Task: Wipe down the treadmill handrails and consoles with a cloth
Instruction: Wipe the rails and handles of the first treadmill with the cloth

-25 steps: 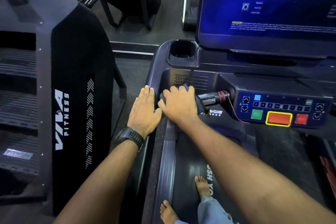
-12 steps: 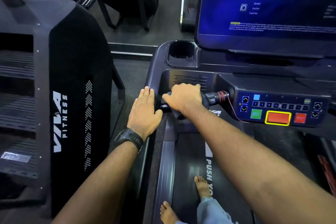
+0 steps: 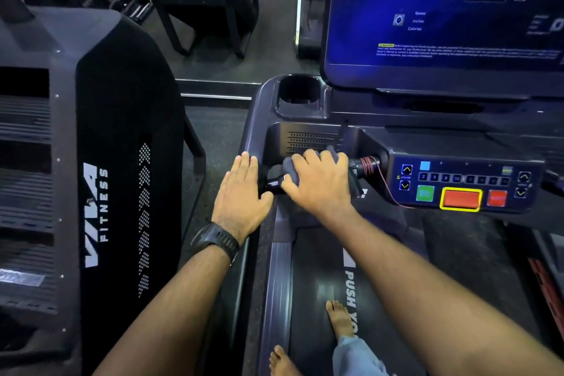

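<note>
I stand on a dark treadmill. My right hand grips a dark grey cloth wrapped over the short inner handgrip that sticks out left of the button panel. Only a bit of cloth shows between and past my fingers. My left hand, with a black watch on its wrist, rests flat with straight fingers on the left side handrail. Above, the blue console screen is lit.
A cup holder sits at the console's left corner. A red coiled cord hangs beside the handgrip. A black VIVA FITNESS machine stands close on the left. My bare feet are on the belt.
My right hand with the cloth has slid back and forth along the inner handgrip and now sits slightly further right. The left hand stays on the rail.
</note>
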